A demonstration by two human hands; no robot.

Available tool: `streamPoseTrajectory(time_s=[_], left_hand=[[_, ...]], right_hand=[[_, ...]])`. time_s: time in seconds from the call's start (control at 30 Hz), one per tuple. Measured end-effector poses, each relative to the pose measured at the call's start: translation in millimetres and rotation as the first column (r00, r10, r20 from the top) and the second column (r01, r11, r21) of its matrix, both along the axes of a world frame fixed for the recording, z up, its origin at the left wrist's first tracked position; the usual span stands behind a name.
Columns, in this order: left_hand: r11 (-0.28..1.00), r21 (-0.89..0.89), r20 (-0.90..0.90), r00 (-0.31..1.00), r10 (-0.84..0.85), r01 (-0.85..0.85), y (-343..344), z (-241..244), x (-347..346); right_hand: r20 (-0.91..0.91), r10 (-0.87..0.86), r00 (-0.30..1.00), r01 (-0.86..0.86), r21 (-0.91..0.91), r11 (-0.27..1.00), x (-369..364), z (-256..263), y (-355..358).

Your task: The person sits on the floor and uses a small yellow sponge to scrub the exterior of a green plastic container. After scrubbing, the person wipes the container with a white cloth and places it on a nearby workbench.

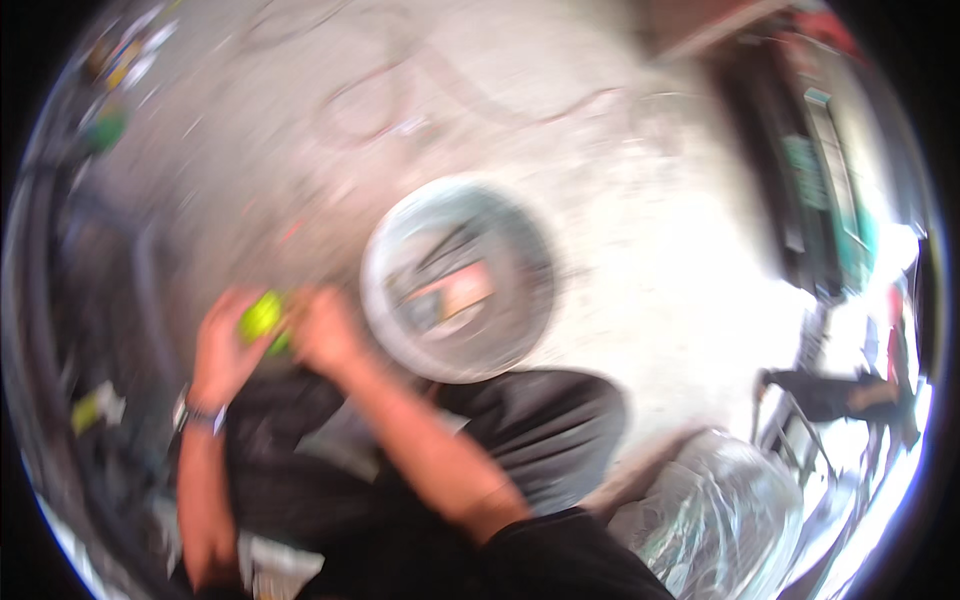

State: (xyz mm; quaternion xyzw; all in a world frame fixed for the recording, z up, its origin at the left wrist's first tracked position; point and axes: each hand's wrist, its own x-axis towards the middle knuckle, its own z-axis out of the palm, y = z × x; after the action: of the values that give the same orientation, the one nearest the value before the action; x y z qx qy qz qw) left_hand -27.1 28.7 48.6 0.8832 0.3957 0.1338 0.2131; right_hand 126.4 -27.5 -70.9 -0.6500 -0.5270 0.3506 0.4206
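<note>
My left hand (221,341), with a watch (202,416) on its wrist, holds a small bright yellow-green object (262,317). Blur hides what exactly it is. A second green patch (280,343) shows just below, between the hands. Right beside it is my right hand (324,330), its fingers curled towards the object; I cannot tell whether they grip anything. Close by on the right stands a round, pale tub (536,225). Inside it lie dark, thin tool-like items (444,246), an orange-pink block-like piece (466,287) and a grey piece (424,309).
A thin hose or cable (360,139) loops over the concrete floor (480,142). Clear plastic wrap or a bag (720,510) lies at lower right. Blurred clutter (124,60) lines the left edge. Dark and green equipment (817,180) stands at right, near a dark seat-like object (817,405).
</note>
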Motion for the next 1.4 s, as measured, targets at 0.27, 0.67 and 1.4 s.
streamPoseTrajectory(time_s=[0.27,0.67,1.4], left_hand=[[0.981,-0.181,0.047,0.996,0.071,-0.061,0.9,-16.0,3.9],[0.979,-0.205,0.005,1.0,-0.008,0.009,1.2,-25.0,3.8],[0.961,-0.212,0.02,0.982,0.187,-0.179,-7.0,-12.8,6.9]], right_hand=[[-0.32,-0.156,0.935,0.079,-0.242,0.967,18.0,54.7,3.6],[-0.208,-0.198,0.958,0.156,-0.202,0.967,11.6,27.8,9.4],[-0.793,-0.36,0.492,-0.001,-0.414,0.91,30.9,33.9,-1.7]])
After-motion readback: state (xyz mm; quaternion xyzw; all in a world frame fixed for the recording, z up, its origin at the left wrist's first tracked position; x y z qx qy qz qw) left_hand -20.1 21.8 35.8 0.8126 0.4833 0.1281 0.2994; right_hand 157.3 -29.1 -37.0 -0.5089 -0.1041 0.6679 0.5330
